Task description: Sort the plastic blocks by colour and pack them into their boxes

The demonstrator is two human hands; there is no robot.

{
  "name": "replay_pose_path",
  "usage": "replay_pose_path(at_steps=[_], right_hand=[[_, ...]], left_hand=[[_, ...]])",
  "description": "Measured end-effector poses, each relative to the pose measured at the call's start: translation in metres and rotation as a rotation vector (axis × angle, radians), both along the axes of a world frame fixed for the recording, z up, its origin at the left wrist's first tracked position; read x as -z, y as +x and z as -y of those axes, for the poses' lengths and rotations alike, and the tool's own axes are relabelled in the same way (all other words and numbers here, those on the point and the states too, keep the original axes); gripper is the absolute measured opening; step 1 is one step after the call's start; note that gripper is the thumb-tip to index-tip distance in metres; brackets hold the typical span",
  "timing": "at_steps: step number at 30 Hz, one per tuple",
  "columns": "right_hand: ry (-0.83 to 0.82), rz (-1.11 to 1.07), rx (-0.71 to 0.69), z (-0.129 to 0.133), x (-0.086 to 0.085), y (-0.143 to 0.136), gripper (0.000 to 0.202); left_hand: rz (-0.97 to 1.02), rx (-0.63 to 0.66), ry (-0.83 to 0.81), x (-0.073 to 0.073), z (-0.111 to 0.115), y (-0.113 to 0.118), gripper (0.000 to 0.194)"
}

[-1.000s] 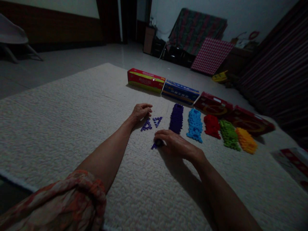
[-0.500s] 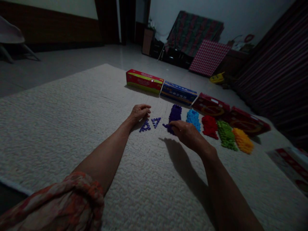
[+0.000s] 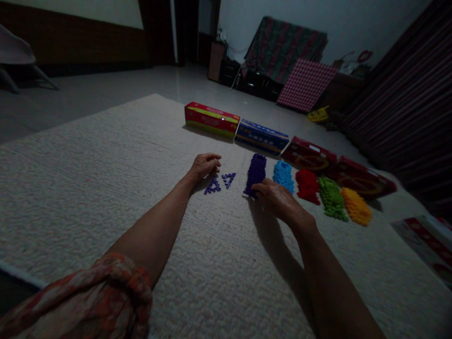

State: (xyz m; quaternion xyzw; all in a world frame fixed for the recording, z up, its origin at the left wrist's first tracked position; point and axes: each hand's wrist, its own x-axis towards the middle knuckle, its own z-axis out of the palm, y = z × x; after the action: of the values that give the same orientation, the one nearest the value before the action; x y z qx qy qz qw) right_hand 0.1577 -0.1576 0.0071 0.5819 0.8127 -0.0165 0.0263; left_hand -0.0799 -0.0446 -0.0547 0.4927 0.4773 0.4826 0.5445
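Observation:
Two purple triangular pieces with toothed edges lie on the pale mat, the left triangle [image 3: 212,186] and the right triangle [image 3: 229,179]. Just behind the left triangle rests my left hand [image 3: 205,165], fingers apart and bent, holding nothing. My right hand [image 3: 271,192] is at the near end of the purple stack [image 3: 256,171], its fingers pinched together on a purple piece there; the fingertips are partly hidden. Right of it lie a light blue stack [image 3: 283,176], a red stack [image 3: 308,186], a green stack [image 3: 332,198] and a yellow stack [image 3: 356,206].
Behind the stacks stand a red and yellow-green box [image 3: 212,119], a blue box [image 3: 262,136] and two dark red boxes [image 3: 310,154]. They rest on the mat [image 3: 116,155]. A flat printed item [image 3: 425,242] lies at the right edge. A chair [image 3: 17,49] is far left.
My right hand has shifted slightly nearer, and the purple piece that stuck out left of its fingertips is now down against the stack's near end. My left hand has not moved.

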Motion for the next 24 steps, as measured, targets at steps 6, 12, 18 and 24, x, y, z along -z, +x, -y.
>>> replay_pose_path(at_steps=[6, 12, 18, 24], right_hand=[[-0.03, 0.017, 0.011, 0.0, 0.0, -0.001, 0.032], [0.065, -0.008, 0.06, 0.003, -0.003, -0.004, 0.033], [0.099, -0.095, -0.045, 0.006, 0.001, -0.025, 0.035], [0.177, -0.134, 0.041, 0.003, -0.005, -0.018, 0.029]], left_hand=[[-0.005, 0.011, -0.003, 0.002, -0.002, 0.0, 0.025], [-0.007, 0.015, 0.006, 0.004, -0.003, 0.0, 0.025], [0.004, 0.008, -0.009, 0.003, -0.003, 0.001, 0.024], [0.021, 0.007, -0.01, 0.0, -0.001, 0.001, 0.024]])
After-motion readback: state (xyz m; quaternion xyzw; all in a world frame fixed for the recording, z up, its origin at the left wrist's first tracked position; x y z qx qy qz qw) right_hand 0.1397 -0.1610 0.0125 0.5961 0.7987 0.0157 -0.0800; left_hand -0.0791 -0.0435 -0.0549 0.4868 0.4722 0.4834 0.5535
